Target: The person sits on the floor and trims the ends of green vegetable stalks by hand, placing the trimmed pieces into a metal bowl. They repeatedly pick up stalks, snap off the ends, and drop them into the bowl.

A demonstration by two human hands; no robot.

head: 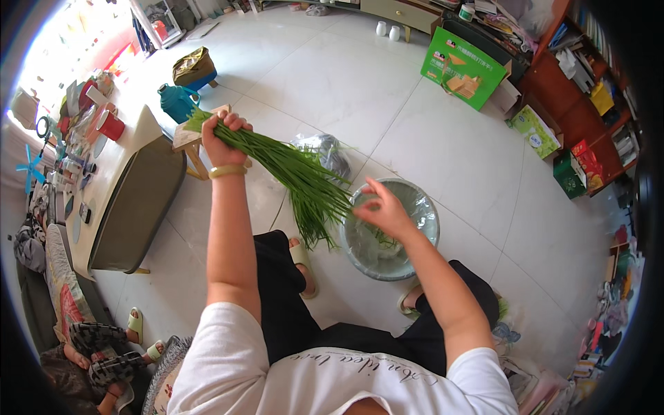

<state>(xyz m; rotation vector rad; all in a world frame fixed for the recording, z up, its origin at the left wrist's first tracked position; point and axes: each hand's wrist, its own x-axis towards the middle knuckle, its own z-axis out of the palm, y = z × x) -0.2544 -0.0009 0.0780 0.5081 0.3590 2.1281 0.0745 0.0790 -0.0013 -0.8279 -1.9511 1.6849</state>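
My left hand (224, 139) is closed around the pale end of a bunch of long green leafy stalks, which look like Chinese chives (290, 166). The leaves slope down to the right, and some droop. At their tips is my right hand (383, 208), its thumb and forefinger close together; whether a leaf is pinched between them I cannot tell. Below that hand stands a round bin (436, 223) lined with clear plastic, with a few green scraps inside. Behind the bunch, a clear plastic bag (324, 150) with some green bits lies on the floor.
A small wooden stool (185, 139) and a teal thermos jug (175, 102) stand beyond my left hand. At left is a long table (122, 171) with a red mug (110, 125). Another person (98, 358) sits at lower left. A green cardboard box (461, 70) stands at upper right.
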